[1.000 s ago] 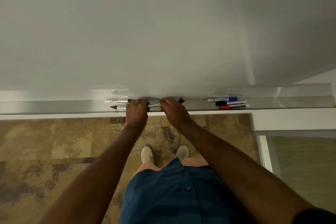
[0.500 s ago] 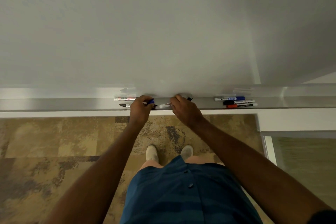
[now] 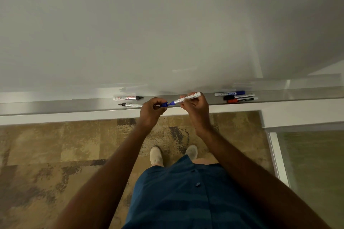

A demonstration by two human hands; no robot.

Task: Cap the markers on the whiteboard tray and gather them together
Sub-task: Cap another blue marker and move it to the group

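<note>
While the right hand (image 3: 194, 107) pinched a white marker (image 3: 186, 98) by its barrel just above the tray (image 3: 74, 106), the left hand (image 3: 151, 110) gripped a blue cap (image 3: 164, 104) in its fingertips, the cap's mouth just at the marker's blue tip. Two uncapped black markers (image 3: 128, 98) lay on the tray to the left, near each other. Three capped markers (image 3: 238, 97) sat bunched side by side to the right, well apart from those.
</note>
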